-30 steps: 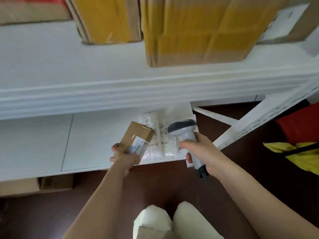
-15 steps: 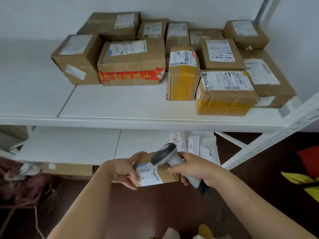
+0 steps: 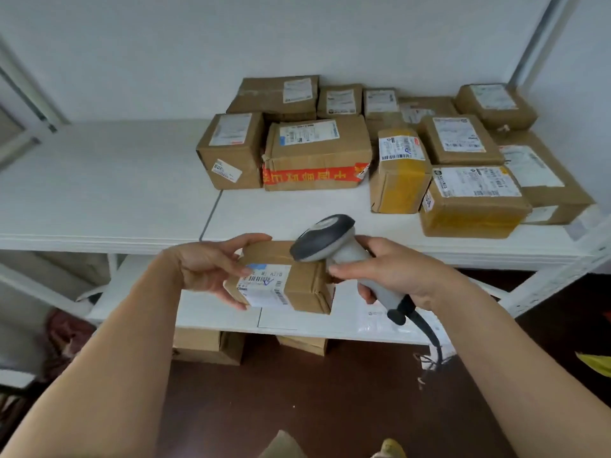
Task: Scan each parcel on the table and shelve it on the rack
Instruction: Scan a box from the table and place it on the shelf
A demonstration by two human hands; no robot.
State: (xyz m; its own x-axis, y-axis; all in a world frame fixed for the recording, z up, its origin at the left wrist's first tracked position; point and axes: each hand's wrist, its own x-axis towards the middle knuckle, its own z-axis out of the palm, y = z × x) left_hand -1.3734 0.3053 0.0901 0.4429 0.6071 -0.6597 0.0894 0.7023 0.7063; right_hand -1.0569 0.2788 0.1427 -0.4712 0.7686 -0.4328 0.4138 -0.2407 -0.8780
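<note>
My left hand [image 3: 211,269] grips the left end of a small brown cardboard parcel [image 3: 297,285] with a white barcode label facing up, held in the air in front of the white rack [image 3: 132,239]. My right hand [image 3: 393,272] grips the handle of a grey barcode scanner [image 3: 327,239], its dark head just above the parcel's right part and pointing left. My right fingertips touch the parcel's right end. The scanner's black cable hangs down past the lower shelf.
Several brown parcels [image 3: 317,153] with labels fill the right half of the rack's shelf; its left half is bare white board. A lower shelf [image 3: 218,312] holds white plastic mailers [image 3: 380,322]. Cardboard boxes [image 3: 208,345] sit on the dark floor beneath. A rack post [image 3: 558,285] slants at right.
The view has swung up from the lower shelf to the parcel-filled shelf. Both hands have risen with the parcel and scanner, and the parcel now lies flat, label up, under the scanner head.
</note>
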